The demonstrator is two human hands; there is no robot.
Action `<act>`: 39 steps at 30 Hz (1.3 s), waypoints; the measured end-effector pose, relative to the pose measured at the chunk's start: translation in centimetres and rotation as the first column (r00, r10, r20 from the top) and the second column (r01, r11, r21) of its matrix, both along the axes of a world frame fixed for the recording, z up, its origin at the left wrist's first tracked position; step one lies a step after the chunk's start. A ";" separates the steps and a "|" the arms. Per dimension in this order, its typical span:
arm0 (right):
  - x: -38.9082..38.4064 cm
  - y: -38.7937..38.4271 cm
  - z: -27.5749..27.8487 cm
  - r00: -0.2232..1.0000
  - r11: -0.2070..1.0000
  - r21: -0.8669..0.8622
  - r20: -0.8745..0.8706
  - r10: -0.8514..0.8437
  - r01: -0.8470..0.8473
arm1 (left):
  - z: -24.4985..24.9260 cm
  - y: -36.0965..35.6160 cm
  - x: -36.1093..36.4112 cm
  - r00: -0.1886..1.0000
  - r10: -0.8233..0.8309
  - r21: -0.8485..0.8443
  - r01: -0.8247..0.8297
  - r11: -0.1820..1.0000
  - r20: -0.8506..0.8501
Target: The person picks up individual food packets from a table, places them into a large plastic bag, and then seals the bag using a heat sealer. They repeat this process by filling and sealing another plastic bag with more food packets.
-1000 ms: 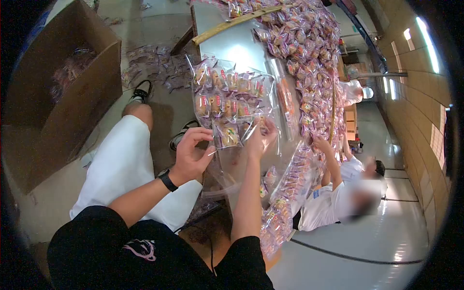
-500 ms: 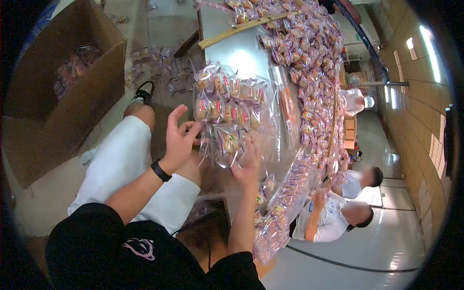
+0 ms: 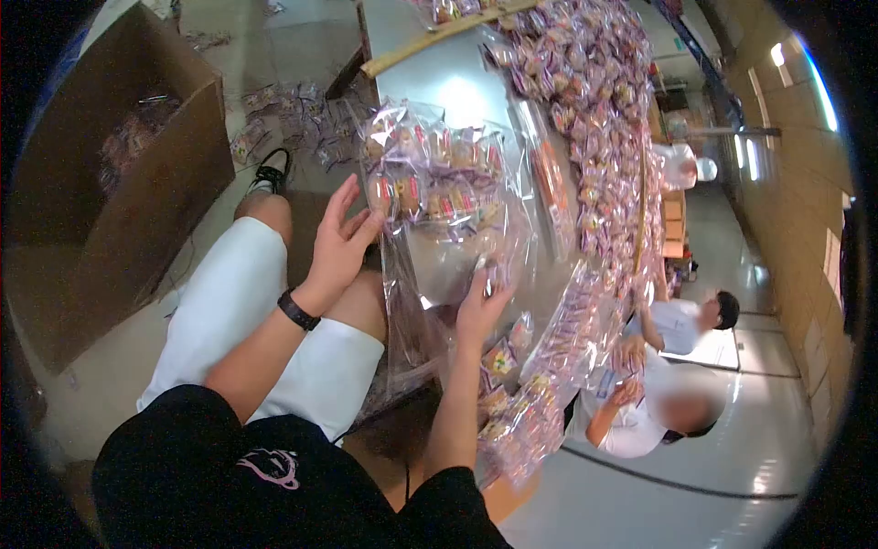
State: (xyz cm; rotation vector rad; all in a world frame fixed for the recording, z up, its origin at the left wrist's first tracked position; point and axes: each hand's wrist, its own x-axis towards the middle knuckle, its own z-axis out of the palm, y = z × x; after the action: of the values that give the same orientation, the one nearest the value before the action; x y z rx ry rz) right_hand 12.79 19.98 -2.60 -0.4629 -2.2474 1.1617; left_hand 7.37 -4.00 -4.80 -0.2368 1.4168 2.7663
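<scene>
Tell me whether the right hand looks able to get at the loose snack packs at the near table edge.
Probably yes. The right hand rests on the clear bag right next to the loose snack packs, and nothing lies between them.

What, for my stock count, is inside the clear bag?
The clear bag holds rows of small wrapped snacks in its upper part. The right hand covers its near edge, so anything there is hidden.
</scene>
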 end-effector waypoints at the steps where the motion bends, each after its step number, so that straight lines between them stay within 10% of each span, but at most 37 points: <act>1: -0.5 0.4 0.2 0.998 0.995 0.078 0.028 -0.064 0.061 | 0.0 0.1 -0.1 0.999 -0.036 0.064 0.035 0.997 0.009; 6: -5.1 1.2 2.7 0.930 0.964 0.061 0.255 -0.266 0.259 | 0.2 0.5 -0.4 0.990 -0.139 0.189 0.131 0.973 0.027; 10: -7.8 1.9 1.3 0.888 0.737 0.591 0.076 -0.454 0.327 | 1.0 0.5 -0.4 0.987 -0.156 0.208 0.149 0.967 0.021; 12: -9.5 3.1 0.3 0.959 0.930 0.234 -0.082 -0.271 0.283 | 1.4 0.5 -0.4 0.988 -0.154 0.205 0.147 0.968 0.017; 18: -9.7 3.7 -0.2 0.970 0.988 -0.092 -0.199 -0.138 0.122 | 1.8 0.1 -0.6 0.980 -0.176 0.153 0.161 0.975 0.090; 21: -7.8 6.8 -0.5 0.993 0.855 -0.518 -0.109 -0.035 -0.027 | 1.4 0.2 -0.7 0.984 -0.165 0.186 0.149 0.971 0.073; 23: -6.6 8.7 -2.8 0.977 0.983 -0.145 -0.196 0.086 -0.115 | 1.4 0.2 -0.7 0.984 -0.161 0.186 0.145 0.972 0.074; 26: -5.6 6.4 1.3 0.935 0.537 -0.773 -0.339 0.102 -0.339 | 1.4 0.1 -0.8 0.983 -0.171 0.187 0.156 0.970 0.066; 29: -6.4 3.8 4.0 0.890 0.286 -0.843 -0.434 0.138 -0.455 | 2.0 -0.1 -0.9 0.979 -0.193 0.199 0.175 0.964 0.071; 33: -8.1 5.2 2.9 0.933 0.349 -0.868 -0.357 0.053 -0.352 | 2.1 0.0 -1.1 0.977 -0.195 0.205 0.173 0.963 0.091; 36: -10.0 4.6 2.0 0.949 0.745 -0.667 -0.238 -0.206 -0.005 | 2.2 -0.3 -1.1 0.974 -0.209 0.205 0.188 0.960 0.085; 39: -10.4 3.5 3.0 0.933 0.723 -0.687 -0.303 -0.195 -0.072 | 2.5 -0.2 -1.1 0.976 -0.200 0.196 0.180 0.964 0.089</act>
State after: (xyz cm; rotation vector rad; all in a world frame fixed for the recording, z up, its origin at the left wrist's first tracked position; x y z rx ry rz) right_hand 2.42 23.47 0.38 -0.5463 -1.4099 1.8766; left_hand 6.28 -4.16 -2.34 -0.2271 1.0847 2.6612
